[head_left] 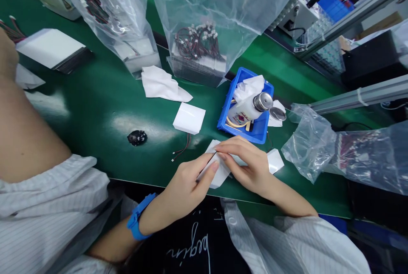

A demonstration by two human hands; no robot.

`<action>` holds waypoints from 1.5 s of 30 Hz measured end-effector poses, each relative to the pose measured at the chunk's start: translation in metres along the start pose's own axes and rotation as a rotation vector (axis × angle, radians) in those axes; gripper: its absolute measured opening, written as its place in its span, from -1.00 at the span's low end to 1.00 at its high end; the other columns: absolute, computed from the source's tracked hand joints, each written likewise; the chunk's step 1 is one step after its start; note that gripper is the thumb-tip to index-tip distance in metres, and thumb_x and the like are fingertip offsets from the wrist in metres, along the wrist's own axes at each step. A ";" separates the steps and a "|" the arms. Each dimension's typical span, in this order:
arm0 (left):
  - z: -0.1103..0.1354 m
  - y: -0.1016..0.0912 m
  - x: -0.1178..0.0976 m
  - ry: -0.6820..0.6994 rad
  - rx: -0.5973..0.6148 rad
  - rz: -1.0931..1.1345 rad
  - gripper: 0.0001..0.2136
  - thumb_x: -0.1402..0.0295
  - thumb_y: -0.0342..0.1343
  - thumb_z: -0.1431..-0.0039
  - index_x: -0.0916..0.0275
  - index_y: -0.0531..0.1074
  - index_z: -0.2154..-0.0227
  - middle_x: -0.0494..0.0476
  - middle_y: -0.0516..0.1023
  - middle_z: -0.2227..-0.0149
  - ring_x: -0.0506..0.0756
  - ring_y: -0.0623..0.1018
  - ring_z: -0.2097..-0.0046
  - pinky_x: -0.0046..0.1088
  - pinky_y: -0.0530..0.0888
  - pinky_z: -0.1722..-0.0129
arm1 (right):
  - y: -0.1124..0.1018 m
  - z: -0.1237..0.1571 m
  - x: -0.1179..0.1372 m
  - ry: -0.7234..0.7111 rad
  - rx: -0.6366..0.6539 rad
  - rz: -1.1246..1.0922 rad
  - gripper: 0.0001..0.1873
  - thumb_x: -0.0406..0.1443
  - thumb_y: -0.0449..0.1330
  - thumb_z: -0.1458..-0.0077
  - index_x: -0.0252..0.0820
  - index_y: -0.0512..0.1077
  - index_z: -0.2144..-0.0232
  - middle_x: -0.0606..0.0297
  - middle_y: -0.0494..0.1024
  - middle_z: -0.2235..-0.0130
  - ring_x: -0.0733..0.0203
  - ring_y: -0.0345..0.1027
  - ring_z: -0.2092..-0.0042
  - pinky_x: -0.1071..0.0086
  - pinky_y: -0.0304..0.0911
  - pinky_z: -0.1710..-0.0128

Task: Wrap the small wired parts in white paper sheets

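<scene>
My left hand (188, 184), with a blue wristband, grips the near edge of a thin white square panel (219, 172) at the front edge of the green table. From the right, my right hand (247, 163) presses down on the same panel with its fingers laid across the top. Another white square piece (276, 160) lies just right of my right hand. A second white panel (189, 118) lies flat a little farther back, with a small red-black wire lead (182, 148) beside it.
A blue tray (258, 131) holds a white bottle with a metal cap (251, 106) and a tissue. Clear bags of wire leads (199, 42) stand behind. A black lump (137, 137), a crumpled white cloth (162, 84), a panel stack (52, 48) and plastic bags (350, 150) surround the area.
</scene>
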State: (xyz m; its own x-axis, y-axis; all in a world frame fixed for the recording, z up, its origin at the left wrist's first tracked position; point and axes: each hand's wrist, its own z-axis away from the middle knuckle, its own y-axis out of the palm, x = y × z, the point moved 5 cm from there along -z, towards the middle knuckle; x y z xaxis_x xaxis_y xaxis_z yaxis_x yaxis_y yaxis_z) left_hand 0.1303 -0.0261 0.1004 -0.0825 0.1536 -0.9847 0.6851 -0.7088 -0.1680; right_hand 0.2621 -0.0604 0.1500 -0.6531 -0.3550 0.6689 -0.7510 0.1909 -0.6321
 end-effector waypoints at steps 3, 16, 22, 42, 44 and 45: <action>-0.002 0.002 -0.002 0.049 -0.028 -0.071 -0.85 0.43 -0.06 -0.36 0.26 0.37 0.32 -0.12 0.33 0.52 -0.11 0.30 0.54 -0.62 0.26 0.51 | 0.001 0.001 -0.001 0.023 0.024 0.031 -0.79 -0.47 0.13 -0.24 -0.20 0.44 0.10 0.15 0.59 0.22 0.20 0.47 0.20 0.25 0.45 0.22; -0.006 0.005 -0.001 0.087 -0.060 -0.152 -0.86 0.47 -0.07 -0.36 0.27 0.38 0.28 -0.01 0.48 0.42 -0.07 0.45 0.45 -0.62 0.36 0.42 | 0.003 0.002 -0.009 0.137 -0.028 -0.076 -0.85 -0.42 0.11 -0.27 -0.19 0.46 0.16 0.18 0.59 0.24 0.20 0.48 0.20 0.26 0.45 0.19; -0.005 0.005 -0.003 0.107 -0.051 -0.188 -0.86 0.49 -0.08 -0.36 0.25 0.38 0.25 -0.02 0.49 0.40 -0.06 0.47 0.45 -0.60 0.37 0.41 | 0.002 0.002 -0.009 0.088 -0.037 -0.063 -0.85 -0.43 0.13 -0.25 -0.18 0.47 0.17 0.20 0.59 0.26 0.20 0.48 0.22 0.26 0.44 0.20; -0.003 0.009 -0.002 0.141 -0.133 -0.248 -0.88 0.49 -0.08 -0.37 0.24 0.35 0.20 -0.01 0.48 0.41 -0.06 0.48 0.45 -0.61 0.43 0.39 | 0.005 0.006 -0.010 0.088 -0.121 -0.112 -0.82 -0.42 0.11 -0.27 -0.16 0.47 0.14 0.20 0.61 0.23 0.20 0.50 0.17 0.25 0.46 0.18; -0.002 0.012 -0.002 0.187 -0.165 -0.312 -0.86 0.49 -0.09 -0.37 0.26 0.35 0.15 0.05 0.52 0.36 -0.03 0.53 0.39 -0.57 0.47 0.33 | 0.006 0.007 -0.009 0.071 -0.134 -0.084 -0.82 -0.42 0.11 -0.26 -0.15 0.47 0.14 0.21 0.61 0.23 0.19 0.50 0.19 0.24 0.46 0.20; -0.002 0.013 -0.002 0.215 -0.185 -0.342 -0.86 0.50 -0.10 -0.37 0.27 0.34 0.13 0.08 0.54 0.33 0.00 0.56 0.36 -0.55 0.49 0.31 | 0.007 0.007 -0.008 0.066 -0.146 -0.068 -0.82 -0.42 0.11 -0.26 -0.15 0.46 0.14 0.20 0.61 0.24 0.19 0.50 0.19 0.23 0.46 0.21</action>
State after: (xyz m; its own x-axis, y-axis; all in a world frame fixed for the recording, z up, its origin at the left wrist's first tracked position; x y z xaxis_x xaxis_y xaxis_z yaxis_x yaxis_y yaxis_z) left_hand 0.1409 -0.0341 0.1001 -0.1879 0.5109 -0.8388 0.7645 -0.4601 -0.4515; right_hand 0.2629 -0.0630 0.1375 -0.6015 -0.3117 0.7356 -0.7968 0.3006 -0.5242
